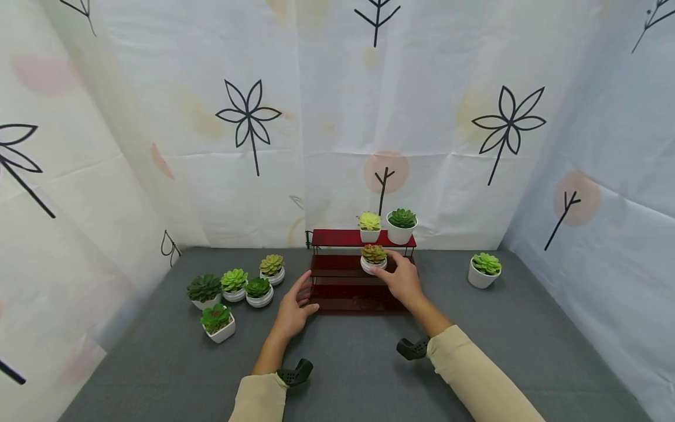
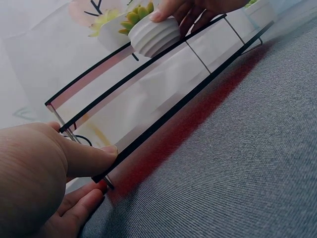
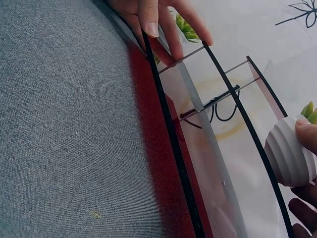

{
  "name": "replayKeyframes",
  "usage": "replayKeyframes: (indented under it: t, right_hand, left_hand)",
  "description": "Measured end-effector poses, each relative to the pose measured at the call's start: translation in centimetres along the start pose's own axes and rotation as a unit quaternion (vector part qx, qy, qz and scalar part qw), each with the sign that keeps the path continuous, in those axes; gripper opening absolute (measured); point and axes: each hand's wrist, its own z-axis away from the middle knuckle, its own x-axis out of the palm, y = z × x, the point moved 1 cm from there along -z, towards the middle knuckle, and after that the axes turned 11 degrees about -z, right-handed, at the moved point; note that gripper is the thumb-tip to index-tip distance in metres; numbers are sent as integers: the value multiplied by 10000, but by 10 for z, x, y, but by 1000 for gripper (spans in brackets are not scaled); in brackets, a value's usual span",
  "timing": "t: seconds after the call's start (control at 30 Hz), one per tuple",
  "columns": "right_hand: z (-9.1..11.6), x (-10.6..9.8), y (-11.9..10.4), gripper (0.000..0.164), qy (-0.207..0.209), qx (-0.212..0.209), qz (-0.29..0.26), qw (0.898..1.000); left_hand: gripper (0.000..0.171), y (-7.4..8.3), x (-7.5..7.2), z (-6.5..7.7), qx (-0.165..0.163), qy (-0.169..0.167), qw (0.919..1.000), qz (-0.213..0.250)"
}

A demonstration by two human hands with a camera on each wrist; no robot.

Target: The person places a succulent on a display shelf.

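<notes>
Well, over grey cloth (image 1: 348,363) amid patterned drapes (image 1: 327,117), right grip (image 1: 405,281) pinches a succulent (image 1: 374,257), left grip (image 1: 292,309) holds a shelf (image 1: 358,299)

The shelf (image 1: 337,299) is deep see-through red with black edges. The held plant (image 1: 374,253) is olive green tinged orange, in a white, ridged pot (image 2: 154,38). Behind it, one plant (image 1: 369,221) is pale yellow-green, another (image 1: 402,218) mid-green. The tablecloth (image 1: 348,363) is flecked grey; the white curtain (image 1: 337,117) carries black line-drawn leaves and pink and yellow blotches; the sleeves (image 1: 477,372) are cream.
</notes>
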Motion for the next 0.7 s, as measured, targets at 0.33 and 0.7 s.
replayKeyframes:
  t: [0.33,0.7]
  right_hand:
    - [2,-2,4,62,181,-125,-288,9993]
    - [15,-29,18,56,795,-661,-765,9917]
  left_hand:
    - [80,-13,6,-4,-93,73,9999,-108]
    - [80,-12,7,-5,-67,65,9999,-111]
